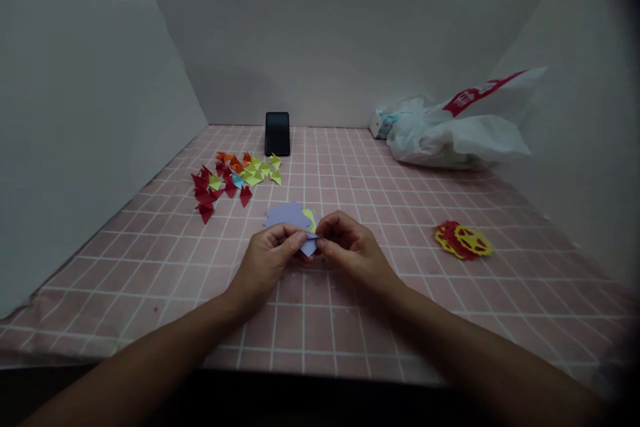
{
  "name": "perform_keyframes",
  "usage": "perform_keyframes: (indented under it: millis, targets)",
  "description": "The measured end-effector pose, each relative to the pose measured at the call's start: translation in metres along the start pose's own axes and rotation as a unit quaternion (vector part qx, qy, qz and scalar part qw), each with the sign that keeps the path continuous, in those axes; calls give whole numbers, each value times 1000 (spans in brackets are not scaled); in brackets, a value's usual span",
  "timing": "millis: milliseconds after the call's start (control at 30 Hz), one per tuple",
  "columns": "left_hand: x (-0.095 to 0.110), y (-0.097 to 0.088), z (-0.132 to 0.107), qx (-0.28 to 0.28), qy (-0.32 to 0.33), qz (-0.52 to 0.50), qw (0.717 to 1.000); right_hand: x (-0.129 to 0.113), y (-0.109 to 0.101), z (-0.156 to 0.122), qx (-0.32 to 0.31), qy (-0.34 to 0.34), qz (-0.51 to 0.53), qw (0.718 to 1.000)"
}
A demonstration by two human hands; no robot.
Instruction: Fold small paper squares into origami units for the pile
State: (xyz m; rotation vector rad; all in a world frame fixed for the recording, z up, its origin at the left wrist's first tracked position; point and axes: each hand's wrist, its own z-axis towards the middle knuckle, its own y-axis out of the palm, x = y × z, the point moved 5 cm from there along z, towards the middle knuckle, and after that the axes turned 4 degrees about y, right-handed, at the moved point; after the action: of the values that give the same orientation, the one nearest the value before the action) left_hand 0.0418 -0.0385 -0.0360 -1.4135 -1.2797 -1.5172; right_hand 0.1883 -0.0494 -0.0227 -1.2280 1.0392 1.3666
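A small piece of folded purple paper (309, 247) is pinched between my two hands near the middle of the table. My left hand (270, 253) grips its left side, thumb on top. Closed on the right side of the same piece is my right hand (353, 247), with thumb and forefinger together. Just behind them lie flat purple paper sheets (287, 213) and a bit of yellow paper (310, 219), both partly covered by my fingers. To the left, beyond my left hand, small folded paper shapes (205, 193) in red, orange, yellow and blue lie in a cluster.
A dark phone (277, 133) stands upright at the back. At the back right rest a white plastic bag (450, 140) and a small box (383, 124). Red and yellow cut-out pieces (464, 241) are stacked at the right. Pale walls enclose the pink checked tablecloth (350, 320).
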Motion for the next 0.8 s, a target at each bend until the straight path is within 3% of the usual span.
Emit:
perform_keyframes:
  millis: [267, 800]
  targets:
    - [-7, -3, 2, 3, -11, -36, 999, 2, -1, -1, -3, 8, -17, 1000]
    - [-6, -1, 1, 8, -42, -70, 997, -3, -2, -4, 7, -60, -89, 994]
